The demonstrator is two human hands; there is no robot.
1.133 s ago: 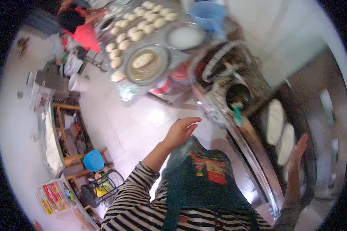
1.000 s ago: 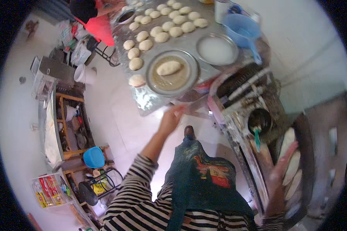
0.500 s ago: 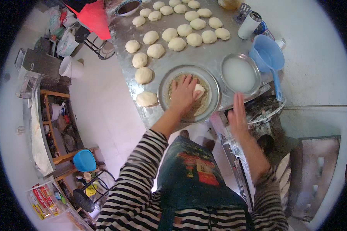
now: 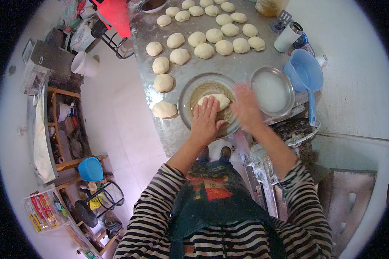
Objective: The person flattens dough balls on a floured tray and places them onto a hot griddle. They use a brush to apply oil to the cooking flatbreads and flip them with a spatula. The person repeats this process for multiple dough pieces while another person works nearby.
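Observation:
An oval piece of pale dough [image 4: 220,100] lies in a round metal tray [image 4: 182,93] lined with a brownish, grainy layer. Flat on the dough's near left side rest the extended fingers of my left hand [image 4: 205,120]. My right hand [image 4: 246,107] is over the tray's right rim, close to the dough, its fingers smeared by motion. Just right of that hand stands a metal bowl [image 4: 270,91] of cloudy whitish liquid. A single dough ball [image 4: 164,109] sits left of the tray.
Several rows of dough balls [image 4: 204,50] cover the far part of the metal table [image 4: 140,64]. At the right stand a blue long-handled dipper [image 4: 304,71] and a white flask [image 4: 288,37]. A white bucket [image 4: 85,64] and a black stool [image 4: 93,213] are on the floor at left.
My left hand has slid back toward me, uncovering more of the dough. My right hand has come up and left from beside the table to the tray. The view has shifted slightly.

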